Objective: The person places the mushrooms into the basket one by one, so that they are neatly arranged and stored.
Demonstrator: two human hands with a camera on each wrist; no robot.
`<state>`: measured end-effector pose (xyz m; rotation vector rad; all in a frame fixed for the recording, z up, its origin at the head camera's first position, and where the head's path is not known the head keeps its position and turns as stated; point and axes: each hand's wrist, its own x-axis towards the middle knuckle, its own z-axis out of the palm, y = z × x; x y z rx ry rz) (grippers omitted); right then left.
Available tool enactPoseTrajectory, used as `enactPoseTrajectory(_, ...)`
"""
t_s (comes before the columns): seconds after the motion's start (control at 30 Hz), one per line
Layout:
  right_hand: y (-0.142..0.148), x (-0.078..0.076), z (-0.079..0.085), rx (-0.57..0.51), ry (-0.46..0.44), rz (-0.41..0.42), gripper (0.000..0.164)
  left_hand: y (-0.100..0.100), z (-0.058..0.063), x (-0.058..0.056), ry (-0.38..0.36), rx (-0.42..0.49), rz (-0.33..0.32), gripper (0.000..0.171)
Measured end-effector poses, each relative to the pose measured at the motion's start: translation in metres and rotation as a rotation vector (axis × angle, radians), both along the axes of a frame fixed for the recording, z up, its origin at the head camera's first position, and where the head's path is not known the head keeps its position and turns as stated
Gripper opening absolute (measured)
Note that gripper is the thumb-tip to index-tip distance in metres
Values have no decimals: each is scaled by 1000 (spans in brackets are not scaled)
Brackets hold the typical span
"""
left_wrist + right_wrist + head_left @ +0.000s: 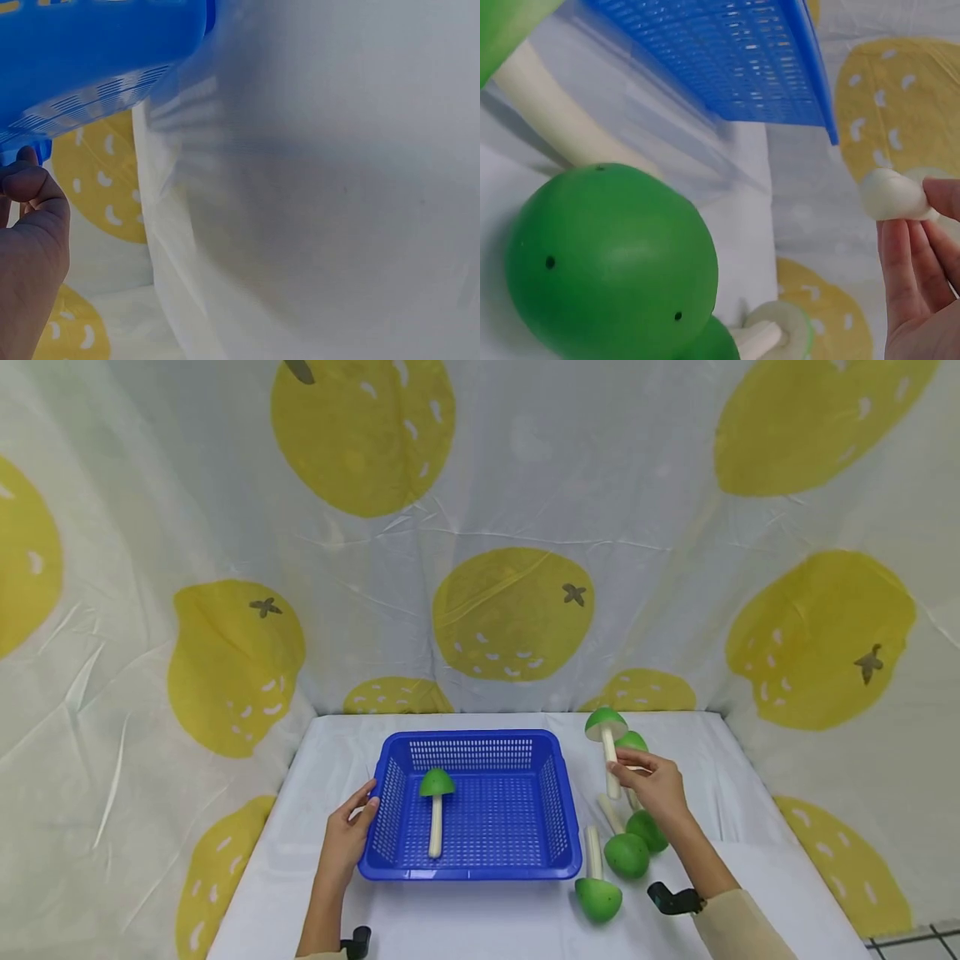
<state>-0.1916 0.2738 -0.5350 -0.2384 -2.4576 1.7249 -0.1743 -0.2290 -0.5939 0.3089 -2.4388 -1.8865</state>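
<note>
My right hand [660, 789] pinches the pale stem of a toy mushroom [606, 724], its green cap up, above the table to the right of the basket. In the right wrist view the thumb and fingers meet around the stem end [892, 196]. My left hand [347, 839] grips the left rim of a blue plastic basket [472, 874], thumb and fingers at its edge. Inside the basket one green-capped mushroom [437, 814] lies left of the middle. The left wrist view shows the basket's outer wall [97, 45] beside the curled fingers.
Several more green-capped mushrooms [598, 900] lie on the white tablecloth [465, 918] right of the basket, under and near my right hand. A lemon-patterned curtain [517, 527] encloses the table's back and sides.
</note>
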Motion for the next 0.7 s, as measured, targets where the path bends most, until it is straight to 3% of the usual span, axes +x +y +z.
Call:
enactPoseTrajectory(0.5,-23,-2,6,-33,17,46,45,0,0,0,-16,21,-15,48)
enactPoseTrajectory(0.7,-32,-2,4,-44,35,64,42,1,7,1,-39,32,-21,48)
